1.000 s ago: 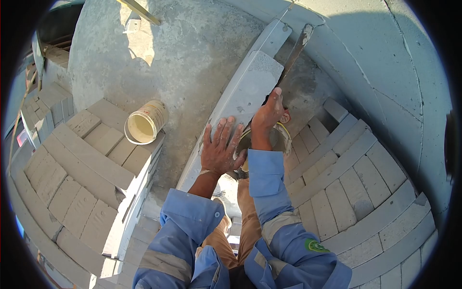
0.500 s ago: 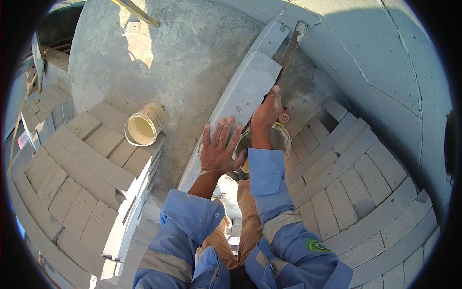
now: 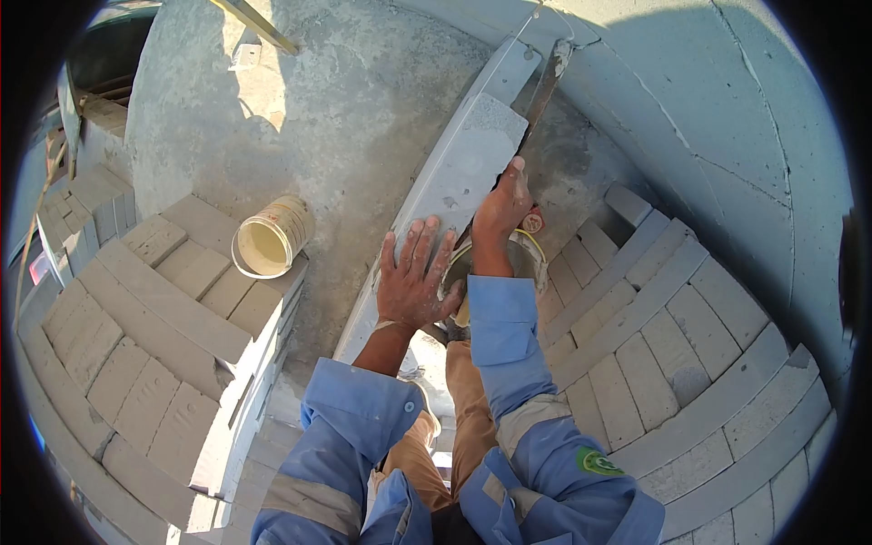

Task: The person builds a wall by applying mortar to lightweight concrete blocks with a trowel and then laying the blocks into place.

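One spread left grip touches pale block.

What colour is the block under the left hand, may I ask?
The block is pale grey, in the head view.

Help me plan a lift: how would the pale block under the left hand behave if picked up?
The pale block is probably stiff, given its straight edges and solid look. Pits in its surface suggest it could chip. Its broad flat face, under the left hand, makes rolling unlikely.
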`<state>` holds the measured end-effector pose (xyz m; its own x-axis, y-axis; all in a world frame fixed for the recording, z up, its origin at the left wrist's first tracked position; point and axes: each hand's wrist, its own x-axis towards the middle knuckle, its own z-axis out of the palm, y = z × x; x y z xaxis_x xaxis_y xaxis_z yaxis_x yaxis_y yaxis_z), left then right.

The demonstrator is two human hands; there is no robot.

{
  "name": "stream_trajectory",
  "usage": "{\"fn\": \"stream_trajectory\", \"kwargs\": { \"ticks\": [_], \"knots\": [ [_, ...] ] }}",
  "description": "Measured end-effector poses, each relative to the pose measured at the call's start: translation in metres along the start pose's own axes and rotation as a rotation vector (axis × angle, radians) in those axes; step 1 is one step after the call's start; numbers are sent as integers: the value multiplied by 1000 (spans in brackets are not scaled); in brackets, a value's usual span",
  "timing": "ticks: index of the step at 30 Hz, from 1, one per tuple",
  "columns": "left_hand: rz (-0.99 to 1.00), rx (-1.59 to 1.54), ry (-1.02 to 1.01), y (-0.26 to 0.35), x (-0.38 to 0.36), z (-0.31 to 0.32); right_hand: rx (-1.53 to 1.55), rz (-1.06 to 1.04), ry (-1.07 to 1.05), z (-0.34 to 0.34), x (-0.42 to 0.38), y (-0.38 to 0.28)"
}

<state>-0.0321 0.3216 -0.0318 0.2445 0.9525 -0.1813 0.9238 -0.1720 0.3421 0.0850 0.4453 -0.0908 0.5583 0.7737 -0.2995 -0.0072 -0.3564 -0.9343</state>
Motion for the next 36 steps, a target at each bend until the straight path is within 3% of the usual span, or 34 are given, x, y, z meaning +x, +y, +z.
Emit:
{"fn": "stream_trajectory", "kwargs": {
  "ticks": [4,6,10,15,16,17,19,20,22,23,25,28,29,31,33,36],
  "knots": [
    [-16,0,-27,2,2,-4,17,52,26,2,3,7],
    [-29,-41,6,2,2,-3,-21,-54,13,-1,4,11],
    [-35,-28,19,2,1,-5,-113,-39,19,-21,-7,4],
    [-5,-32,78,3,0,-7,20,184,-34,-85,-58,11],
    [6,-18,86,2,-1,-8,-9,40,39,-94,-71,20],
    [-24,-24,100,2,-3,-6,-20,30,8,-108,-87,25],
    [31,1,127,1,-6,-7,-153,182,-32,-142,-123,27],
    [43,-11,169,1,-10,-4,-168,156,-66,-157,-144,26],
    [-10,-74,285,12,-39,-6,-402,357,-154,-193,-181,22],
    [-25,-101,370,12,-56,-8,-437,318,-204,-211,-188,32],
    [-102,-174,404,30,-121,-11,-366,187,-231,-244,-223,60],
    [-193,-348,424,51,-251,2,-483,229,-438,-268,-275,45],
    [-250,-322,348,57,-303,12,-564,233,-480,-276,-290,46],
    [-465,-311,324,70,-408,45,-662,173,-646,-297,-306,63],
    [-786,-403,155,84,-515,64,-773,139,-798,-314,-329,68],
    [-1232,-450,289,144,-661,117,-1036,4,-1040,-332,-368,61]
  ]
}}
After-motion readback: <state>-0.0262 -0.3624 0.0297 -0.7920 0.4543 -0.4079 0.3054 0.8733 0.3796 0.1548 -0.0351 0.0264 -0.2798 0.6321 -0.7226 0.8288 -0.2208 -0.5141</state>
